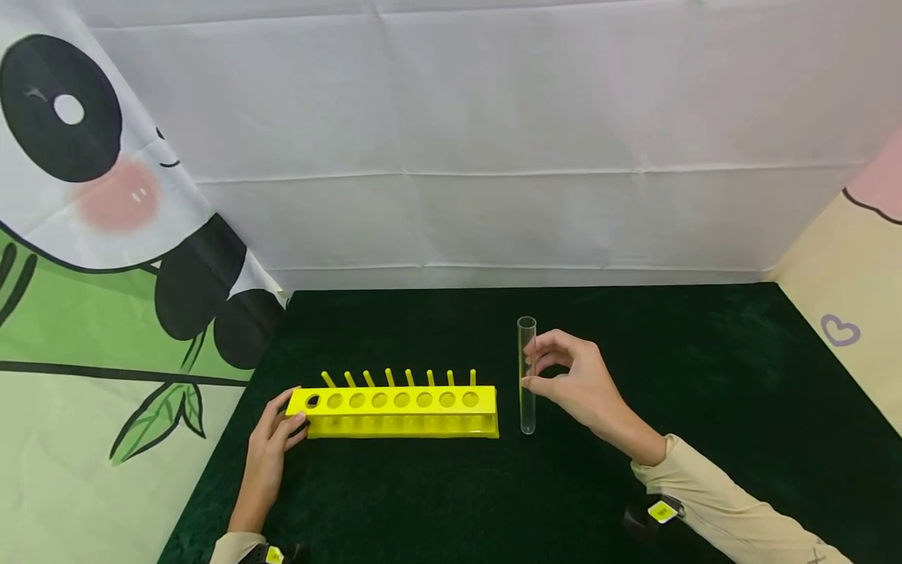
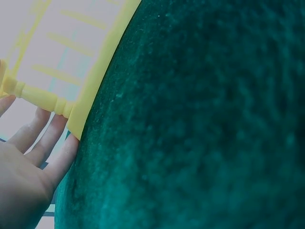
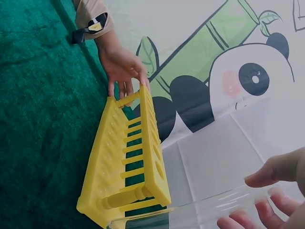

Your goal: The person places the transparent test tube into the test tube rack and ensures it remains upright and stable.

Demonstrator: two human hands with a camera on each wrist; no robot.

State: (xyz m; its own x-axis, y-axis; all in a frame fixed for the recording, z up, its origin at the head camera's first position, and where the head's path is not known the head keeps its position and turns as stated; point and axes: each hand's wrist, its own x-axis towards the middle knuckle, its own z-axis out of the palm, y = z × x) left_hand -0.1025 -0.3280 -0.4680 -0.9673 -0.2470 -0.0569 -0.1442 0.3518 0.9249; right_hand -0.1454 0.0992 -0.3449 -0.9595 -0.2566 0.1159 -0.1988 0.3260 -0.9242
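A yellow test tube rack (image 1: 413, 400) stands lengthwise on the dark green cloth, with one row of round holes and a row of pegs behind. At its left end my left hand (image 1: 271, 439) grips it, thumb at the front and fingers at the end; the left wrist view shows those fingertips against the end of the rack (image 2: 78, 114). To the right of the rack, my right hand (image 1: 574, 384) pinches a clear glass test tube (image 1: 528, 415) upright between thumb and fingers. In the right wrist view the tube (image 3: 205, 205) overlaps the rack's near end.
Dark green cloth (image 1: 423, 501) covers the table. Behind it hangs a white fabric sheet (image 1: 493, 141). On the left a curtain (image 1: 63, 439) printed with a panda and bamboo comes down beside the table, and a cream panel (image 1: 853, 274) borders the right side.
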